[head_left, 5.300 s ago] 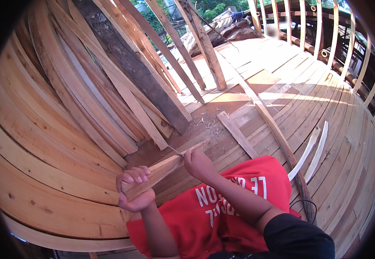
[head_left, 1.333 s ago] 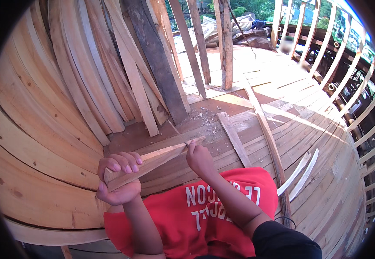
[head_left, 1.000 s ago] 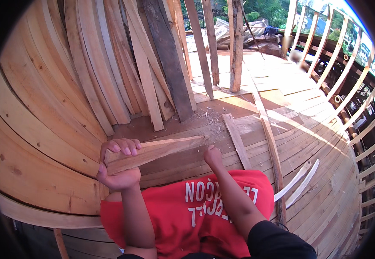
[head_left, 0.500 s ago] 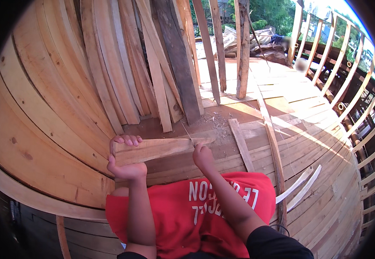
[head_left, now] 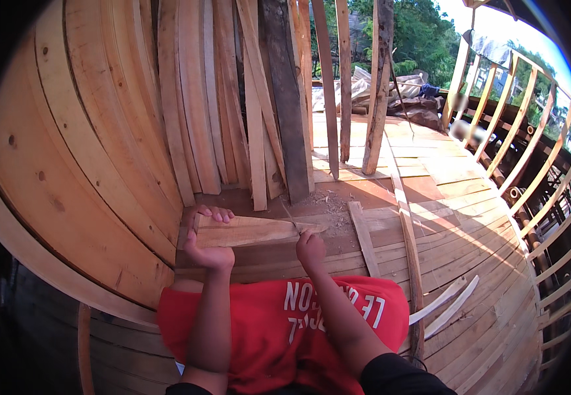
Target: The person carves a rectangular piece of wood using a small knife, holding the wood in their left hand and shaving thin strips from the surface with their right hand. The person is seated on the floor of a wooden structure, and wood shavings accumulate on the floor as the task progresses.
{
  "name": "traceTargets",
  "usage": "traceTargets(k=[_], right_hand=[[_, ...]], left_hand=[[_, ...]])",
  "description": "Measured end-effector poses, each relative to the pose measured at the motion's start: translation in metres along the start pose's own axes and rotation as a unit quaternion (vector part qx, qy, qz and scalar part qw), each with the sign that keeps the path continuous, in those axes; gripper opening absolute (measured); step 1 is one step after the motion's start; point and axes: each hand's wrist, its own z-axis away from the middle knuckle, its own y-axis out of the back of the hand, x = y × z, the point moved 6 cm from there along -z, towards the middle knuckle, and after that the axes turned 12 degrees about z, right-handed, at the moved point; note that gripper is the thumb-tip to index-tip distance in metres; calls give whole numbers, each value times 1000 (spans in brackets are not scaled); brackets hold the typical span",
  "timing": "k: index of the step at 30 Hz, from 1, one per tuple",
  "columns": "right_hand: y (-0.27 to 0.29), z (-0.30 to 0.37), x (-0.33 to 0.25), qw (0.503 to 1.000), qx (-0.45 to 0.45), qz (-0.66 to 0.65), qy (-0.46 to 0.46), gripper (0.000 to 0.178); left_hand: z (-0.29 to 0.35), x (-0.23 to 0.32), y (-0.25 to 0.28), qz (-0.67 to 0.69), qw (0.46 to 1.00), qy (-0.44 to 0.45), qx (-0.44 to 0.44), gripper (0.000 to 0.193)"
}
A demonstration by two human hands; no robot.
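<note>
A tapered wooden board (head_left: pixel 252 230) lies crosswise in front of me, its broad end to the left and its narrow tip to the right. Around the broad end, fingers on the far edge, my left hand (head_left: pixel 211 238) grips it. Close to the narrow end my right hand (head_left: pixel 310 250) is closed, and a thin, dark, straight tool (head_left: pixel 291 219) sticks out of it, slanting away across the board. Whether that tool is a blade is too fine to tell. Wood shavings (head_left: pixel 328 201) are scattered just beyond the tip.
Curved plank siding (head_left: pixel 81 145) rises at my left. Upright loose boards (head_left: pixel 203 112) and a dark post (head_left: pixel 285 99) stand ahead. A short board (head_left: pixel 363 238), a long strip (head_left: pixel 407 230) and two pale curved strips (head_left: pixel 453 306) lie on the plank floor (head_left: pixel 483 257). Curved ribs (head_left: pixel 529 141) line the right.
The view has tilted up and shifted slightly, so the scene sits lower. My left hand keeps its grip on the board; my right hand stays by the narrow end with the tool.
</note>
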Motion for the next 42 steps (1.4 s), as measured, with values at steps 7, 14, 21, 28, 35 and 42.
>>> traceTargets(k=[7,14,21,28,35,42], right_hand=[[-7,7,0,999,-9,-27,16,55],[-18,10,27,997,-10,-73,-24,55],[32,18,-36,996,-77,-29,39,57],[37,13,-36,997,-71,-9,30,58],[48,16,-37,997,-51,-40,43,58],[66,26,-58,994,-94,-20,44,59]], left_hand=[[4,9,9,13,1000,4,-7,43],[5,-3,-1,26,1000,0,14,45],[0,-2,-7,5,1000,9,-30,47],[-8,-6,-5,12,999,1,-31,48],[2,-14,-25,-9,999,-3,-36,47],[0,-5,-15,30,997,10,-73,48]])
